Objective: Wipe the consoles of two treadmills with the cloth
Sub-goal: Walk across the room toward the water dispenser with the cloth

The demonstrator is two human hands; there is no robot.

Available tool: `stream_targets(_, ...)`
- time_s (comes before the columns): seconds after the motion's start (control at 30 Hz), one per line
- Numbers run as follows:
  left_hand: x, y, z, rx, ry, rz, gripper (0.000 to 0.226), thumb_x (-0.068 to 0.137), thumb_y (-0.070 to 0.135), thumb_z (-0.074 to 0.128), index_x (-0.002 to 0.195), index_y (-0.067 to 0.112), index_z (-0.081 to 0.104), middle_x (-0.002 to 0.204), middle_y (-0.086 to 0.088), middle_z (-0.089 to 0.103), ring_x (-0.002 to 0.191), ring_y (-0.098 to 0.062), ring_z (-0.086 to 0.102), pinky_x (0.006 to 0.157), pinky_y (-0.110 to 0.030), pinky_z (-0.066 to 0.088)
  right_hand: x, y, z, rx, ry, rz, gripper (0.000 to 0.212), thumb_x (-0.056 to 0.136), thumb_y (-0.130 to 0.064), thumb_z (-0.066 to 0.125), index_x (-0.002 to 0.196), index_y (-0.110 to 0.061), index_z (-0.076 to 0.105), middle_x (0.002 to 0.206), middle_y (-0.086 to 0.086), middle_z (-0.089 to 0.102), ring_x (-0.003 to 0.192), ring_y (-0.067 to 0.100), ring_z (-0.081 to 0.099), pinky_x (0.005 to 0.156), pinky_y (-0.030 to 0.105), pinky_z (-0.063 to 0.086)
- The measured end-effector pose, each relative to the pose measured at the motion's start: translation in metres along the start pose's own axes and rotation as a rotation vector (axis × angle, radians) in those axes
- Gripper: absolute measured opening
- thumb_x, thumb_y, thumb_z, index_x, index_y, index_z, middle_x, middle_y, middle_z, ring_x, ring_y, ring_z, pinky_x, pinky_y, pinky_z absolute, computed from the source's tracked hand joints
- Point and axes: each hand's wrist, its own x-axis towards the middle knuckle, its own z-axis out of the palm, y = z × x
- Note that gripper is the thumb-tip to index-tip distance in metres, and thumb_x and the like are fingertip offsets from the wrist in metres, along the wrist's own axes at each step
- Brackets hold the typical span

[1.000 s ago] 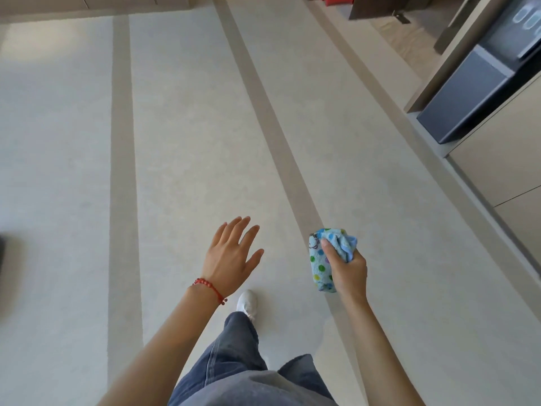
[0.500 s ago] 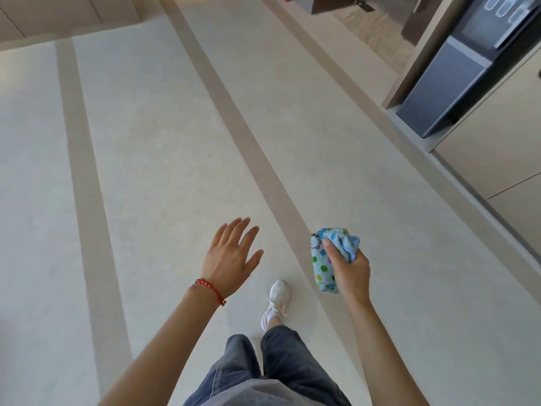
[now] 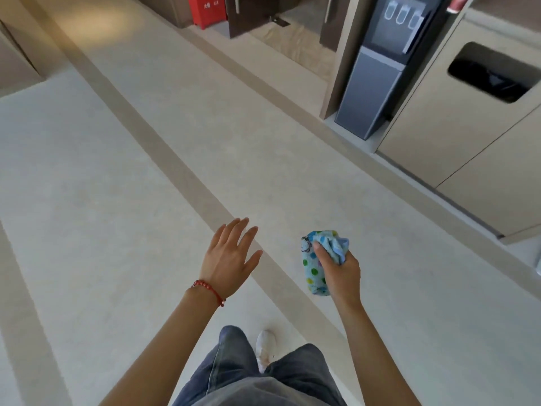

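Observation:
My right hand [image 3: 341, 272] grips a bunched light-blue cloth [image 3: 314, 269] with coloured dots, held out in front of me at waist height. To its left, my left hand [image 3: 229, 257] is stretched forward with straight, spread fingers and holds nothing; a red bracelet sits on its wrist. Both hands hang over a pale floor [image 3: 117, 200]. No treadmill or console is in view.
A dark water dispenser [image 3: 377, 92] stands in a recess at the upper right. Beside it is a beige cabinet with a dark bin opening [image 3: 494, 73]. A red box [image 3: 206, 10] and dark doors lie at the top. My jeans and a white shoe [image 3: 265, 347] are below.
The view has swung right and forward as I walk: the dispenser and cabinet have come closer and the floor stripes have shifted left. Both hands keep their poses.

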Motion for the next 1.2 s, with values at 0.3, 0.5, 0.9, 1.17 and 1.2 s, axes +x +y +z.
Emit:
stream_targets(0.3, 0.148, 0.025, 0.027, -0.028, -0.048, 0.305, 0.066, 0.098, 0.048, 0.016, 0.116, 0.005, 0.062, 0.122, -0.018, 0.059, 0.113, -0.035, 0.055, 0.098, -0.049, 0.039, 0.084, -0.021, -0.040, 0.089, 0.325, 0.064, 0.013, 0.083, -0.027, 0.067, 0.090, -0.019, 0.059, 0.076, -0.010, 0.059, 0.072, 0.000, 0.055, 0.061, 0.015, 0.042)
stream_targets(0.5, 0.261, 0.034, 0.049, -0.062, -0.068, 0.503, 0.066, 0.100, 0.047, 0.016, 0.117, 0.003, 0.061, 0.123, -0.018, 0.058, 0.114, -0.035, 0.054, 0.097, -0.050, 0.039, 0.156, -0.039, -0.050, 0.190, 0.515, 0.128, 0.012, 0.083, -0.027, 0.067, 0.089, -0.020, 0.060, 0.078, -0.005, 0.061, 0.074, 0.009, 0.059, 0.066, 0.024, 0.046)
stream_targets(0.9, 0.443, 0.062, 0.076, -0.119, -0.109, 0.675, 0.063, 0.099, 0.046, 0.019, 0.118, 0.003, 0.060, 0.126, -0.018, 0.056, 0.117, -0.034, 0.052, 0.098, -0.047, 0.040, 0.277, -0.085, -0.072, 0.258, 0.726, 0.212, 0.015, 0.083, -0.027, 0.067, 0.090, -0.015, 0.060, 0.075, -0.004, 0.061, 0.071, 0.009, 0.059, 0.059, 0.019, 0.045)
stream_targets(1.17, 0.542, 0.120, 0.116, -0.112, -0.163, 0.702, 0.067, 0.099, 0.048, 0.016, 0.118, 0.003, 0.061, 0.125, -0.020, 0.057, 0.115, -0.035, 0.054, 0.098, -0.050, 0.037, 0.376, -0.101, -0.127, 0.279, 0.773, 0.208, 0.015, 0.082, -0.025, 0.067, 0.092, -0.017, 0.059, 0.078, -0.005, 0.061, 0.073, 0.008, 0.060, 0.063, 0.019, 0.048)
stream_targets(1.2, 0.557, 0.130, 0.122, -0.113, -0.160, 0.702, 0.067, 0.099, 0.048, 0.016, 0.118, 0.003, 0.061, 0.124, -0.020, 0.057, 0.115, -0.035, 0.054, 0.098, -0.050, 0.037, 0.391, -0.103, -0.137, 0.277, 0.776, 0.203, 0.016, 0.082, -0.025, 0.068, 0.093, -0.016, 0.059, 0.078, -0.005, 0.061, 0.073, 0.007, 0.059, 0.063, 0.020, 0.048)
